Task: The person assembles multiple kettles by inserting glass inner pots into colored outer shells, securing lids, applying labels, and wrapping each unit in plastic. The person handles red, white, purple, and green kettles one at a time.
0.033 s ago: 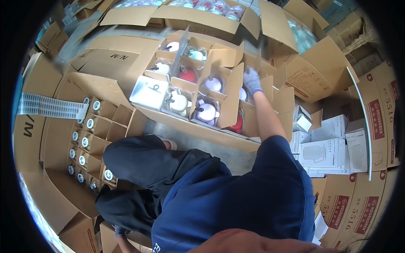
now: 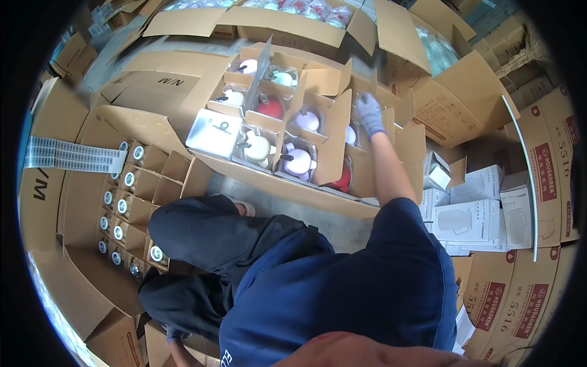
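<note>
My right hand (image 2: 369, 114), in a grey glove, is over the far right part of a partitioned carton (image 2: 287, 174). Its fingers are curled beside a cardboard divider (image 2: 337, 137); whatever they hold is hidden. Compartments near it hold pots with round lids: a lilac pot (image 2: 298, 160), a red pot (image 2: 269, 106), a white pot (image 2: 257, 148) and a mint pot (image 2: 283, 78). A white box (image 2: 214, 132) lies at the carton's left corner. Low at the left, my gloved left hand (image 2: 173, 334) is down past my knee, its fingers mostly hidden.
To the left, an open carton (image 2: 85, 269) holds several upright items with round pale tops; a strip of labels (image 2: 73, 155) hangs over it. White product boxes (image 2: 465, 221) are piled at right, before stacked brown cartons (image 2: 510, 306). More open cartons (image 2: 275, 30) stand beyond.
My right hand has shifted slightly to the right and its fingers look more curled. The left hand has stayed in place.
</note>
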`<state>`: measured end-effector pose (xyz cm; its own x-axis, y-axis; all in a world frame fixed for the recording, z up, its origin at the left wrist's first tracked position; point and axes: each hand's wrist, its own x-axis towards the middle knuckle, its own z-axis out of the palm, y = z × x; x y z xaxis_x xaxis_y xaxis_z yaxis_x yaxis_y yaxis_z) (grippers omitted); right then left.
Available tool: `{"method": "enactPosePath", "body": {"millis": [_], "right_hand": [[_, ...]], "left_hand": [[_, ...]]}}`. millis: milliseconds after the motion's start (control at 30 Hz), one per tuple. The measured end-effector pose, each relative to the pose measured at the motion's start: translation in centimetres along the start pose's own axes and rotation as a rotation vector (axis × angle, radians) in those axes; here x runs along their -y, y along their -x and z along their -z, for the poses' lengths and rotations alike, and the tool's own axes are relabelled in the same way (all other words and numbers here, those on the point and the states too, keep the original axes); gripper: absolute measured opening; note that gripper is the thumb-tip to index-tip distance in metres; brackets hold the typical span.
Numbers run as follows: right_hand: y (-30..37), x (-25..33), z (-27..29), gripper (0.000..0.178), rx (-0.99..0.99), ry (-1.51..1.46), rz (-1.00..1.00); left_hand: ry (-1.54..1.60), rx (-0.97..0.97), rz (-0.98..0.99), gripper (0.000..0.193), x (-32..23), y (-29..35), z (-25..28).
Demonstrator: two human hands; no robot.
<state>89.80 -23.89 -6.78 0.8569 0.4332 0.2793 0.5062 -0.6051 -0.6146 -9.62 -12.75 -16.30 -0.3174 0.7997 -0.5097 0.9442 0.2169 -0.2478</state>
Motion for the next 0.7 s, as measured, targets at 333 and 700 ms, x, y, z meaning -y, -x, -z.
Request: {"method": "enactPosePath", "body": {"millis": [333,700], "right_hand": [[16.6,25.6,-0.2,0.033,0.376,-0.696,0.522],[34.4,47.3,-1.7,0.081,1.299,-1.158,1.213]], "left_hand": [[0.610,-0.336,-0.303,0.130,3.1,14.3,6.1],[0.569,-0.708,-0.846,0.132,-1.5,36.4,32.1]]}}
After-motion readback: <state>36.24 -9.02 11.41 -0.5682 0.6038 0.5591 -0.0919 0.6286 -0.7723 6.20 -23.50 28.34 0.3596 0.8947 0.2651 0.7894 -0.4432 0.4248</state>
